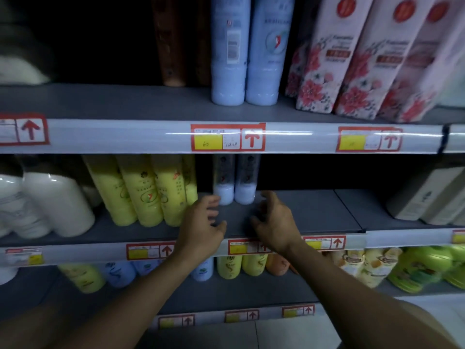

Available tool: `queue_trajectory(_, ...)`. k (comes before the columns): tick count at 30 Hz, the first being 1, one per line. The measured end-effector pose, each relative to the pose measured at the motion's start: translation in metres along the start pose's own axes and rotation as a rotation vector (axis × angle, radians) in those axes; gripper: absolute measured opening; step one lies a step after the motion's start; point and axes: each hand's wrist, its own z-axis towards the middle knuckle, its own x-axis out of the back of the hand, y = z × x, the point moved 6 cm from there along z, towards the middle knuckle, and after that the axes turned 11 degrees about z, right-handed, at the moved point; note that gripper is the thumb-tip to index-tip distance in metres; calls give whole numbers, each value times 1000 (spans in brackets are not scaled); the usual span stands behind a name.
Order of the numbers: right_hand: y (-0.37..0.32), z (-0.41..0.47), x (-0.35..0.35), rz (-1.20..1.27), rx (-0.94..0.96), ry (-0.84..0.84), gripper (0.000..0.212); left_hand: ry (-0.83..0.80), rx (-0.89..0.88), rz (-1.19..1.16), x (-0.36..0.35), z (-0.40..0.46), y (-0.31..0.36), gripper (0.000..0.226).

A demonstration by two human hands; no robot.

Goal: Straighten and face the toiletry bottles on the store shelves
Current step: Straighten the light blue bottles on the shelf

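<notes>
Two pale white bottles (235, 183) stand side by side, set back on the middle shelf (309, 210). My left hand (202, 222) reaches over the shelf edge with relaxed fingers, its fingertips just left of the left bottle's base, holding nothing. My right hand (273, 220) hovers with loosely curled fingers just right of the right bottle, also holding nothing. Several yellow bottles (141, 190) lean in a row to the left of my left hand.
White bottles (50, 205) fill the middle shelf's left end, cream cartons (427, 197) its right. The top shelf holds two blue bottles (247, 49), brown bottles and floral pink packs (357, 59). The lower shelf carries yellow, blue, orange and green bottles (422, 268). Price-tag rails edge each shelf.
</notes>
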Motion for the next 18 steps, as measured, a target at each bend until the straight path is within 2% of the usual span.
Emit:
queue_trajectory(4,-19,-20,0,-16,64,-41,63,21,-7,-7,12,-27,2,48)
queue_trajectory(7,-40,-33,6,52,121,-36,57,96,-50,-26,27,-41,15,40)
queue_trajectory(10,-64,-47,18,132,211,28,47,179,-143,-25,52,-47,40,34)
queue_trajectory(14,-116,-67,49,172,429,157,31,333,-307,-8,99,-49,94,32)
queue_trajectory(18,-175,-77,86,222,594,307,24,425,-453,-27,140,-54,153,29)
